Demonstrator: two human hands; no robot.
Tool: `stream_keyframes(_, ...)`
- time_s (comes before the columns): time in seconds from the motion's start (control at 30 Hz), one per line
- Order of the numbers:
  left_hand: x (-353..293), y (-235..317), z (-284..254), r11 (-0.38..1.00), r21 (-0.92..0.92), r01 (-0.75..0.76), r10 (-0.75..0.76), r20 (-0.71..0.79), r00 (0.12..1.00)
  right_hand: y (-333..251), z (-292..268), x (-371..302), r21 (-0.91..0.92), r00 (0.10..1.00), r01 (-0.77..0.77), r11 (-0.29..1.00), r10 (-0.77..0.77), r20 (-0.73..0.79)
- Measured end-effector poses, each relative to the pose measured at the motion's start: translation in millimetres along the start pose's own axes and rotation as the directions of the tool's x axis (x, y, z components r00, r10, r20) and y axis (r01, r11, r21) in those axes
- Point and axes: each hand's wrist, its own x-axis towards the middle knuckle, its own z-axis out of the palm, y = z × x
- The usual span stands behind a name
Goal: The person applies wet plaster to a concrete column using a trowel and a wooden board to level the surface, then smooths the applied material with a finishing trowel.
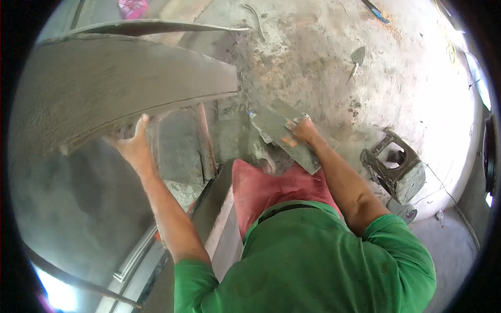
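My left hand (pixel 136 142) is at the lower edge of a broad grey plastered slab (pixel 141 73), which runs across the upper left. Its thumb points up against the narrow strip (pixel 182 101) along that edge, and the fingers curl beneath, partly hidden. In front of my body, my right hand (pixel 303 131) is closed around the grip of a long, flat plastering trowel (pixel 302 154). The trowel's plate is smeared with grey mortar and tilts down above my red trousers. A pale crumpled scrap (pixel 259 129) shows beside the plate's left edge.
A dirty grey stool (pixel 399 169) lies to the right near a thin cable (pixel 443 188). Farther off are a small pointed trowel (pixel 358 56), a blue-handled tool (pixel 377 12) and a pink bag (pixel 132 8). Metal lengths (pixel 136 253) lean at lower left.
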Motion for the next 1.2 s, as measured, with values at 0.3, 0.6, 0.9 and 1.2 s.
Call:
stream_keyframes(0.3, 4.5, -67.0, 32.6, 0.999, -0.046, -0.004, 0.004, -0.002, 1.0, -128.6, 40.7, 140.9, 0.346, 0.987, -0.15, 0.926, 0.117, 0.115)
stream_keyframes(0.6, 6.9, -107.5, 51.8, 0.976, -0.187, -0.109, 0.114, 0.02, 0.993, -205.8, 24.6, 200.0, 0.714, 0.906, -0.388, 0.583, 0.385, 0.177)
stream_keyframes(0.9, 2.2, -110.8, 52.2, 0.946, -0.281, -0.163, 0.157, -0.045, 0.987, -194.3, 8.1, 201.5, 0.726, 0.925, -0.33, 0.603, 0.36, 0.122)
stream_keyframes(1.2, 2.6, -116.8, 60.5, 0.942, -0.291, -0.168, 0.164, -0.039, 0.986, -186.2, 22.8, 205.6, 0.781, 0.9, -0.346, 0.519, 0.42, 0.119)
